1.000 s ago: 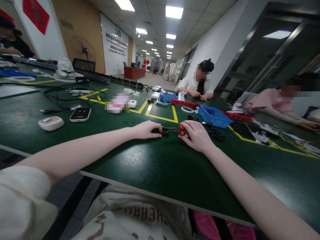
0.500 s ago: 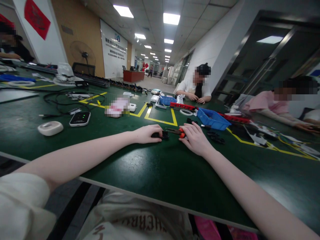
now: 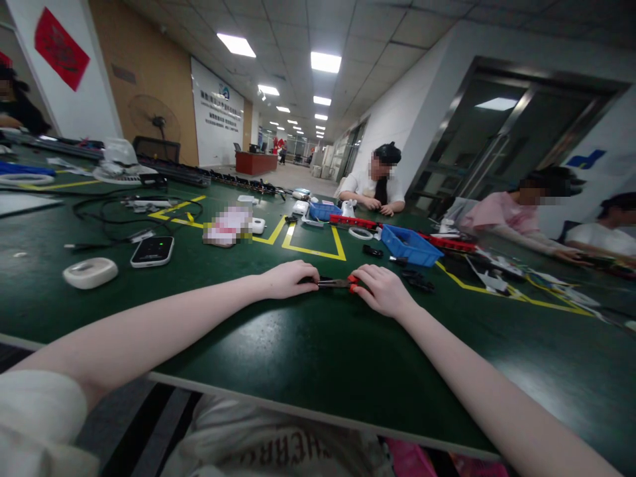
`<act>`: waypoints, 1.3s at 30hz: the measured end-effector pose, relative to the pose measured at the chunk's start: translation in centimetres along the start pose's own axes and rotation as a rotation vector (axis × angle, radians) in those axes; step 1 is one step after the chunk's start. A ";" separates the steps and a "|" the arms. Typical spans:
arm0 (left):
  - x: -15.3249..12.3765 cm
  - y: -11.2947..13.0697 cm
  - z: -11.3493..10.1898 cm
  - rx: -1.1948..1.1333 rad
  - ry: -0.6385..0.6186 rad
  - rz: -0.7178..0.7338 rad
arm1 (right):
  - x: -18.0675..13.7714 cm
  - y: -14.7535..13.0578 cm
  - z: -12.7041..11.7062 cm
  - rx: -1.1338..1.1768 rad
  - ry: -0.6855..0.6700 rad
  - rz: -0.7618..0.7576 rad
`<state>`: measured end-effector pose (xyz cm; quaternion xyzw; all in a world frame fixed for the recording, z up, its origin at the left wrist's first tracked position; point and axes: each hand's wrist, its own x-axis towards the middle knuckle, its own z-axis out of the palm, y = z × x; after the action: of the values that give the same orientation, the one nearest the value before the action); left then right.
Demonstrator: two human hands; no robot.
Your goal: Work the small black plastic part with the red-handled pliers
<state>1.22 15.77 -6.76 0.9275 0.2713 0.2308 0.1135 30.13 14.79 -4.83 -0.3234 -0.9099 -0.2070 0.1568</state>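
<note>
Seemingly mid-job, clasping pliers (image 3: 338,283) in the right hand (image 3: 382,289), pinching a mostly hidden dark piece (image 3: 324,279) in the left hand (image 3: 292,279) at their nine-o'clock tip, with loose black parts (image 3: 418,281), perhaps unworked, toward three o'clock.

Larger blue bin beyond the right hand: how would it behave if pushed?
The larger blue bin is probably stiff: its straight walls hold a clean box shape. It's unlikely to roll or tip, sitting low and wide on the green table. Weight's a guess; its contents don't show clearly.
</note>
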 end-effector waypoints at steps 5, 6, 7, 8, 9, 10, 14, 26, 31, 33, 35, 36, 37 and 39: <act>0.0 -0.2 0.1 0.000 0.002 0.008 | 0.0 0.0 0.0 0.013 0.014 0.000; 0.0 -0.3 0.1 0.001 0.001 0.007 | -0.1 0.0 0.0 0.014 0.019 0.001; 0.0 -0.3 0.1 0.003 0.001 0.007 | -0.1 0.0 0.0 0.014 0.024 0.003; 0.0 -0.3 0.1 0.004 0.002 0.006 | -0.1 0.0 0.0 0.014 0.029 0.005; 0.0 -0.3 0.1 0.005 0.002 0.006 | -0.1 0.0 0.1 0.014 0.033 0.008; 0.0 -0.2 0.1 0.004 0.002 0.006 | -0.1 0.0 0.1 0.013 0.038 0.011; 0.0 -0.1 0.0 0.002 -0.001 0.005 | -0.1 0.1 0.3 0.007 0.050 0.030; 0.0 -0.2 0.1 -0.070 0.013 0.029 | -0.2 0.1 0.3 0.009 0.015 0.015; -0.1 0.2 0.1 -0.067 0.056 0.003 | -0.2 0.2 0.2 0.025 0.008 0.016; -0.1 0.2 0.2 -0.066 0.063 0.006 | -0.2 0.2 0.1 0.019 0.012 0.013; 0.0 0.1 0.4 -0.076 0.064 0.013 | -0.2 0.2 0.0 0.021 0.013 0.018; 0.0 0.0 0.4 -0.083 0.064 0.016 | -0.2 0.1 -0.1 0.026 0.010 0.023; 0.1 -0.1 0.5 -0.096 0.064 0.020 | -0.2 0.1 -0.2 0.033 0.004 0.030; 0.2 -0.2 0.6 -0.138 0.067 0.027 | -0.2 0.1 -0.4 0.046 -0.010 0.042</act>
<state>1.61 15.98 -7.26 0.9128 0.2459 0.2814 0.1648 30.36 14.57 -4.53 -0.3397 -0.9083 -0.1809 0.1640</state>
